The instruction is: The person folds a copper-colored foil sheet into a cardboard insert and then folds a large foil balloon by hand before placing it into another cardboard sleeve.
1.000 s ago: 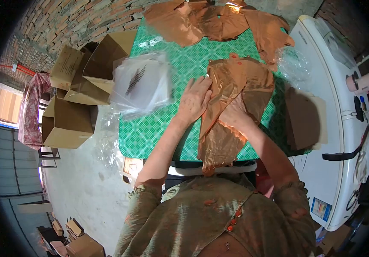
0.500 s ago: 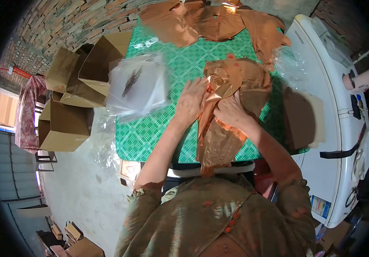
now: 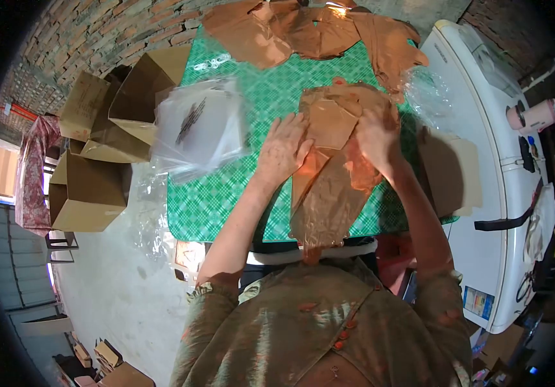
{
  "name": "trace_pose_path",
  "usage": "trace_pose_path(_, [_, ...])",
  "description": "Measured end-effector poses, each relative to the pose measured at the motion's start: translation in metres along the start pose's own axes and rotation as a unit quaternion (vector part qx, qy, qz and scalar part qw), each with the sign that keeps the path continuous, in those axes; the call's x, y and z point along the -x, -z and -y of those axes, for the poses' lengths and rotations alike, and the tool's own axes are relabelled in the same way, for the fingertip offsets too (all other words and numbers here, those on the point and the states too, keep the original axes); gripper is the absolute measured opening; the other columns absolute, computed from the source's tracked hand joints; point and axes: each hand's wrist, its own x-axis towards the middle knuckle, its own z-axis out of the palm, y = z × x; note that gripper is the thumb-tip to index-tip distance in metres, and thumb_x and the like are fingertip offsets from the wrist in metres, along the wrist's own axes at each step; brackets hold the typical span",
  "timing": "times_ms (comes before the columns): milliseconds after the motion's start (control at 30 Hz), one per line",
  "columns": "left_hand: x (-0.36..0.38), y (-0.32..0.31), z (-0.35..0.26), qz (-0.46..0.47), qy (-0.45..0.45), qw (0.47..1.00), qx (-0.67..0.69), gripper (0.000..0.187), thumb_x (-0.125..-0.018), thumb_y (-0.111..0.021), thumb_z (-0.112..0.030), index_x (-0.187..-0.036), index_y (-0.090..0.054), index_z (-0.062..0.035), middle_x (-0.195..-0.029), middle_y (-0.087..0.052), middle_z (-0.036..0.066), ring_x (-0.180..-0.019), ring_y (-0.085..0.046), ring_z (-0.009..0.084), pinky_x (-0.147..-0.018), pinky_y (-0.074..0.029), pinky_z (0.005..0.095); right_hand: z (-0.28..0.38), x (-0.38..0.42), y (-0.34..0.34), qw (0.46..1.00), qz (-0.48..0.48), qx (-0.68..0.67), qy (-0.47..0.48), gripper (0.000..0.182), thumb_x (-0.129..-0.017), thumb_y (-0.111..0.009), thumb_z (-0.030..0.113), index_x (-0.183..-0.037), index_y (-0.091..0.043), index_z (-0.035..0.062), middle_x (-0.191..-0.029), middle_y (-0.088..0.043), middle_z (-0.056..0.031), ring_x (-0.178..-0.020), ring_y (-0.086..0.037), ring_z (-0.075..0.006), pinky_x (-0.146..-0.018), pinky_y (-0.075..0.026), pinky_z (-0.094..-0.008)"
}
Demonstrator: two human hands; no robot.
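A shiny copper-coloured garment-like piece (image 3: 329, 200) lies on the green checked tablecloth (image 3: 213, 209), its lower end reaching the table's near edge. My left hand (image 3: 281, 149) rests flat on its left side, fingers spread and pointing away from me. On its right side is my right hand (image 3: 377, 147), blurred by motion; its fingers are smeared over the material. Between the hands a smooth folded panel (image 3: 332, 124) lies on top. More copper-coloured material (image 3: 316, 35) is spread along the far edge of the table.
Clear plastic sleeves (image 3: 200, 129) are stacked at the left, beside open cardboard boxes (image 3: 94, 187). Crumpled clear plastic (image 3: 428, 97) and a cardboard sheet (image 3: 450, 171) lie at the right. Beyond them stands a white appliance (image 3: 484, 258) with a pink roll (image 3: 540, 117) on it.
The bunched material between my hands now lies flatter as a smooth panel. My right hand has moved away from the centre to the right and slightly farther up. The whole view has shifted slightly.
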Motion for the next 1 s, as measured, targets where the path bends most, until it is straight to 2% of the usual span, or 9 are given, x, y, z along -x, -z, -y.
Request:
trace_pose_path(67, [0.0,0.001,0.0,-0.004,-0.005,1.0,0.003,0.051,-0.1,-0.064,-0.034,-0.137,-0.06,0.0006,-0.15,-0.057,0.017,-0.144,-0.048,0.0358,-0.122,-0.032,0.0519,-0.003,0.005,0.001,0.994,-0.095,-0.047,-0.04,0.025,-0.092,-0.063,0.019,-0.111,-0.066,0.003,-0.105,-0.064,-0.0126,-0.114,-0.056,-0.0357,-0.107,-0.039,-0.0507])
trace_pose_path(133, [0.0,0.002,-0.001,-0.005,-0.006,1.0,0.002,0.054,-0.099,-0.065,-0.036,-0.137,-0.06,0.001,-0.15,-0.056,0.018,-0.144,-0.047,0.0359,-0.122,-0.031,0.0522,0.033,-0.004,0.025,0.985,-0.152,-0.057,-0.064,0.032,-0.097,-0.06,0.022,-0.124,-0.064,0.0034,-0.11,-0.067,-0.0125,-0.123,-0.055,-0.0325,-0.116,-0.037,-0.0478])
trace_pose_path(233, [0.001,0.003,-0.002,0.001,-0.01,1.0,-0.007,0.056,-0.098,-0.066,-0.037,-0.137,-0.06,0.0012,-0.15,-0.056,0.018,-0.144,-0.047,0.0361,-0.122,-0.031,0.0524,0.066,-0.019,0.018,0.995,-0.056,0.076,0.038,0.045,-0.103,-0.057,0.033,-0.139,-0.057,0.0056,-0.139,-0.058,-0.0163,-0.139,-0.045,-0.035,-0.122,-0.028,-0.0524])
trace_pose_path(333, [0.0,0.004,-0.002,-0.011,-0.022,1.0,-0.01,0.055,-0.094,-0.07,-0.035,-0.134,-0.062,0.002,-0.146,-0.058,0.018,-0.142,-0.049,0.0369,-0.121,-0.033,0.0524,0.086,-0.026,0.002,0.999,-0.025,-0.02,0.04,0.059,-0.105,-0.053,0.042,-0.153,-0.046,0.0093,-0.162,-0.038,-0.0169,-0.154,-0.028,-0.0347,-0.126,-0.015,-0.0567])
trace_pose_path(367, [0.0,0.004,-0.003,-0.018,-0.027,0.999,-0.01,0.054,-0.092,-0.071,-0.033,-0.132,-0.063,0.0024,-0.145,-0.059,0.019,-0.141,-0.049,0.0373,-0.12,-0.033,0.0524,0.083,-0.032,0.001,0.997,0.069,-0.04,0.005,0.067,-0.106,-0.045,0.049,-0.162,-0.033,0.0139,-0.17,-0.024,-0.0137,-0.159,-0.015,-0.0324,-0.127,-0.005,-0.0586])
trace_pose_path(500, [0.0,0.001,-0.002,-0.022,-0.025,0.999,-0.009,0.056,-0.094,-0.068,-0.035,-0.134,-0.062,0.0034,-0.145,-0.059,0.019,-0.142,-0.048,0.0371,-0.121,-0.032,0.0516,0.06,-0.035,-0.022,0.993,0.116,-0.016,-0.027,0.068,-0.108,-0.037,0.053,-0.165,-0.027,0.0163,-0.173,-0.019,-0.0106,-0.16,-0.01,-0.0306,-0.128,-0.002,-0.0573])
trace_pose_path(667, [0.001,-0.004,-0.003,-0.012,-0.035,0.997,-0.066,0.054,-0.098,-0.065,-0.038,-0.135,-0.061,0.0012,-0.148,-0.057,0.018,-0.143,-0.047,0.0361,-0.121,-0.032,0.053,0.053,-0.031,-0.036,0.996,0.09,0.015,-0.006,0.067,-0.109,-0.036,0.051,-0.165,-0.026,0.0176,-0.172,-0.02,-0.0099,-0.16,-0.012,-0.0302,-0.127,-0.006,-0.0588])
trace_pose_path(1000, [0.026,0.006,-0.021,0.056,-0.053,0.987,-0.144,0.061,-0.102,-0.056,-0.04,-0.151,-0.049,-0.0051,-0.161,-0.043,0.015,-0.152,-0.035,0.0313,-0.125,-0.024,0.0505,0.05,-0.03,-0.043,0.998,0.057,0.039,0.007,0.063,-0.11,-0.035,0.051,-0.165,-0.026,0.0209,-0.172,-0.022,-0.0088,-0.159,-0.016,-0.0303,-0.127,-0.01,-0.0605])
